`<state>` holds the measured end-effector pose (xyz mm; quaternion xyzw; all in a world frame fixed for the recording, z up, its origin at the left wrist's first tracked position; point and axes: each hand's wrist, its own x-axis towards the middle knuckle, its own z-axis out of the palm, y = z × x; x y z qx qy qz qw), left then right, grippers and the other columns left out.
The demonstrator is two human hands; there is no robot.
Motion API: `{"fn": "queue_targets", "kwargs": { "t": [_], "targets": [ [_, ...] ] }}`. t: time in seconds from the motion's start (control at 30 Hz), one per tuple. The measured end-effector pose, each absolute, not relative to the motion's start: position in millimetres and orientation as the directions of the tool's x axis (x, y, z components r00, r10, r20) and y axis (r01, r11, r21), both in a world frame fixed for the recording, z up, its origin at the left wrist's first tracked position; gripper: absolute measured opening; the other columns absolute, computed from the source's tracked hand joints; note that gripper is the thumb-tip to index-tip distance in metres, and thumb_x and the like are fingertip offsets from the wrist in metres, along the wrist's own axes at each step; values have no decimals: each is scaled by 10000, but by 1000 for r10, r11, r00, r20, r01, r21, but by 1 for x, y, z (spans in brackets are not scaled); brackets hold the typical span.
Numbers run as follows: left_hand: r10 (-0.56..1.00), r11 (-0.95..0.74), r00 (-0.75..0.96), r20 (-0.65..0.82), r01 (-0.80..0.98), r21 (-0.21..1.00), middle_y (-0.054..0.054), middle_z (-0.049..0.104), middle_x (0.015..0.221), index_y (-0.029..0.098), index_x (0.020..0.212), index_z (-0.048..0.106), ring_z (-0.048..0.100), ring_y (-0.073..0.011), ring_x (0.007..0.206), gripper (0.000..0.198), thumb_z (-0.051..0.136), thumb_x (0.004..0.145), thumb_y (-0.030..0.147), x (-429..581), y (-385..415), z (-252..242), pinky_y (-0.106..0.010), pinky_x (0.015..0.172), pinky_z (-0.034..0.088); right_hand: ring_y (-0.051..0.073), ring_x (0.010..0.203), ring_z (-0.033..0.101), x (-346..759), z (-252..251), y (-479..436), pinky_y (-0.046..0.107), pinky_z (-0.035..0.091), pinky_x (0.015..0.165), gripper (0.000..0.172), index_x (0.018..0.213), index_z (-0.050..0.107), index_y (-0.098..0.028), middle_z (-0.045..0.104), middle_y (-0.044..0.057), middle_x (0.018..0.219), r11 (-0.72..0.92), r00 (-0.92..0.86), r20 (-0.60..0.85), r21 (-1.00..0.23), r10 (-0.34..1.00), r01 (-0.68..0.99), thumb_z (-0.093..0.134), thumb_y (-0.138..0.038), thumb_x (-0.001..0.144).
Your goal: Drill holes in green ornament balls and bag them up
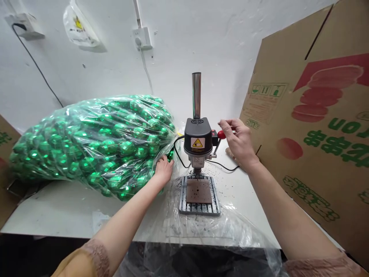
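A small drill press (198,134) with a black motor cover and a chrome column stands on the table. A brown square plate (198,191) with a dark hole lies on its slotted base (199,209). My right hand (238,140) is raised beside the red knob (221,134) of the feed lever, its fingers bent and the thumb close to the fingertips. At the mouth of a clear plastic bag (95,142) full of shiny green faceted balls (127,148) is my left hand (164,168). Its fingers curl next to a green ball, the tips partly hidden.
A large printed cardboard box (311,127) stands at the right, another box (7,154) at the far left. Dark shavings are scattered around the drill base. Loose plastic film (230,227) drapes over the front table edge. A wall socket (142,38) and a black power cable (37,65) are behind.
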<state>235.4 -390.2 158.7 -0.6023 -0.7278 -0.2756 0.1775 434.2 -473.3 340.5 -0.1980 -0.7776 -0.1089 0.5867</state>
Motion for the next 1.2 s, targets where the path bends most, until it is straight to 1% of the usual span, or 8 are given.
{"fn": "queue_targets", "kwargs": {
  "t": [0.37,0.63,0.73,0.8,0.87,0.93,1.03,1.2],
  "targets": [
    [734,150,-275,621,957,246,-194,466,1217,148,1218,503,601,-284,1026,445,396,820,-21,233,-390,157,-349,812,498,113,649,588,438,344,-449,248,492,624,507,804,716,-154,669,38,707,880,-280,916,-139,288,453,525,-622,851],
    [552,-239,-202,809,891,386,-182,452,1272,201,1347,503,503,-316,1143,420,454,934,261,235,-409,144,-433,950,446,101,628,601,431,340,-450,249,520,618,476,783,677,-165,650,20,691,919,-318,901,-175,294,354,521,-607,866],
    [505,-584,-262,823,598,549,-140,485,1232,217,1316,526,509,-284,1148,435,548,889,299,252,-424,125,-411,964,450,106,613,602,430,337,-451,262,524,611,464,769,664,-166,637,18,668,925,-311,903,-193,298,326,529,-599,867],
    [617,-728,-312,723,124,675,-110,529,1196,227,1311,512,561,-244,1065,462,579,872,356,268,-436,113,-379,901,493,109,597,599,430,336,-451,268,522,594,457,771,658,-171,621,15,641,926,-300,904,-210,306,313,528,-598,869],
    [776,-625,-231,586,-404,668,-103,575,1171,216,1322,486,598,-219,998,476,566,883,381,284,-446,104,-377,863,522,109,578,592,429,334,-451,267,514,571,460,778,650,-179,611,12,622,926,-297,901,-228,318,301,509,-606,877],
    [858,-421,-108,502,-708,567,-112,602,1174,187,1313,494,620,-215,984,468,575,885,357,296,-452,97,-392,871,533,107,566,586,428,333,-450,265,504,553,482,783,638,-185,609,14,621,926,-305,896,-232,323,299,470,-625,887],
    [899,-269,-36,437,-832,485,-111,626,1176,168,1258,558,645,-210,957,425,627,857,292,304,-450,90,-368,850,550,105,572,588,427,333,-448,260,492,545,529,791,624,-190,601,15,621,926,-319,892,-225,320,302,409,-662,892],
    [894,-244,-18,447,-858,452,-99,642,1182,179,1238,591,654,-206,989,383,634,874,291,307,-440,84,-357,855,567,101,568,577,428,334,-445,256,485,539,556,810,622,-193,593,11,622,918,-325,882,-239,342,317,387,-691,883]
  ]
}}
